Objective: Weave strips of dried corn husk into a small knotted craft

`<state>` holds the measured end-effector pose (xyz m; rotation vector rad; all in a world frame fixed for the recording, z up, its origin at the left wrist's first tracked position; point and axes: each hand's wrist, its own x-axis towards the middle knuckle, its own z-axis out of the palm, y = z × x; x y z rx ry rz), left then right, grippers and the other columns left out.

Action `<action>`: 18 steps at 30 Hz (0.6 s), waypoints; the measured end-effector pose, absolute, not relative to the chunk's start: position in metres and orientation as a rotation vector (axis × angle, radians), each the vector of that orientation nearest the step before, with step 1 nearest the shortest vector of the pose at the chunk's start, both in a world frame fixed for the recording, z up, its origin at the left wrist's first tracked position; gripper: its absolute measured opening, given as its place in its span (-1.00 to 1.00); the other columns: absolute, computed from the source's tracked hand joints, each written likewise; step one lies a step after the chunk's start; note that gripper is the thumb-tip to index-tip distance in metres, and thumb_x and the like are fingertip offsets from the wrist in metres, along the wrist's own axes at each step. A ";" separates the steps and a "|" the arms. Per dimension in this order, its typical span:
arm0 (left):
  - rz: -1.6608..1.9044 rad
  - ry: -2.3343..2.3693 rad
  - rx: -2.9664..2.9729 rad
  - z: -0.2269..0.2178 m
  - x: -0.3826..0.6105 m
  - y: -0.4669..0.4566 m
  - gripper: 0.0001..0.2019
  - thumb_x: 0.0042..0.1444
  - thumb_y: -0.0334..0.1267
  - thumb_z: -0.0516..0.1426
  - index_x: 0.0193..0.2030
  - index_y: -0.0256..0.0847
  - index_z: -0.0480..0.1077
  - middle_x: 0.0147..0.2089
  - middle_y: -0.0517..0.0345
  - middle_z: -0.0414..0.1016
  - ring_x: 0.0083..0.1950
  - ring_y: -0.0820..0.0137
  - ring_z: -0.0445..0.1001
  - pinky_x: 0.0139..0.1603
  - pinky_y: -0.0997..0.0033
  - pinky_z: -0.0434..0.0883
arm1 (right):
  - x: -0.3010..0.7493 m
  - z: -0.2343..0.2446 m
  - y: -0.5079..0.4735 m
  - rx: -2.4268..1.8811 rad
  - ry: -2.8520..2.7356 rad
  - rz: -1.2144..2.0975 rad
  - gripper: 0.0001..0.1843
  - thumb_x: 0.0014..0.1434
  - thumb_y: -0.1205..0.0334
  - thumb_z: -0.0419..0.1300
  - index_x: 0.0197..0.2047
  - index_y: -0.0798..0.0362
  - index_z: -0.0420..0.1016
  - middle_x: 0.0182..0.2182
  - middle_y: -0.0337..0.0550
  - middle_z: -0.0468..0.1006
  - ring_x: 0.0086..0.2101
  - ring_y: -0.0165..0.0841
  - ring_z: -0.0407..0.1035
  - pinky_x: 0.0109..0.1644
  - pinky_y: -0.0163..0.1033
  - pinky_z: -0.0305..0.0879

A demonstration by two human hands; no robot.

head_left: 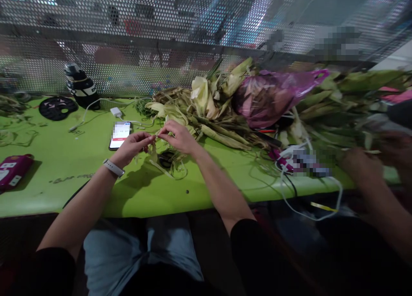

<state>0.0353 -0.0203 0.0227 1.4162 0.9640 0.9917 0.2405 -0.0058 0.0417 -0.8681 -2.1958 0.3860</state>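
My left hand (137, 144), with a pale watch band on the wrist, and my right hand (177, 135) meet over the green table (96, 167). Both are closed in a pinch on a thin strip of corn husk (153, 152) that hangs below the fingers. Its upper part is hidden by the fingertips. Under it lie shredded husk strips (180, 169) and a small dark round object (165, 159), partly covered. A heap of corn husks (222, 135) rises just beyond my right hand. Left of my left hand lies a phone (119, 132) with its screen lit.
A dark bottle (82, 87), a black palette-shaped piece (58, 108) and a white charger (116, 112) stand at the back. A magenta case (14, 171) lies far left. To the right are a purple plastic bag (267, 98), white cables (281, 188) and a co-worker's hands (363, 167).
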 end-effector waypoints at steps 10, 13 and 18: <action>0.996 0.915 1.458 0.019 0.037 -0.018 -0.71 -0.09 -0.09 0.33 -0.41 -0.25 0.39 -0.47 0.23 0.36 -0.48 0.56 0.26 -0.44 0.51 0.27 | 0.236 0.033 -0.003 -0.898 -2.186 0.248 -0.83 0.26 0.18 0.13 -0.30 0.08 0.45 -0.30 -0.11 0.40 -0.20 -0.30 0.30 -0.08 -0.19 0.24; 0.979 0.919 1.469 0.019 0.036 -0.018 -0.71 -0.10 -0.10 0.33 -0.40 -0.25 0.38 -0.46 0.24 0.38 -0.48 0.57 0.27 -0.44 0.52 0.27 | 0.235 0.029 0.000 -0.886 -2.166 0.195 -0.79 0.28 0.15 0.10 -0.31 0.09 0.43 -0.30 -0.09 0.40 -0.21 -0.29 0.28 -0.08 -0.18 0.23; 0.994 0.910 1.497 0.019 0.035 -0.018 -0.75 -0.08 -0.15 0.32 -0.39 -0.25 0.40 -0.44 0.23 0.42 -0.46 0.57 0.31 -0.41 0.53 0.30 | 0.232 0.025 0.001 -0.897 -2.148 0.155 -0.78 0.29 0.15 0.09 -0.33 0.07 0.41 -0.30 -0.10 0.41 -0.21 -0.31 0.29 -0.07 -0.20 0.23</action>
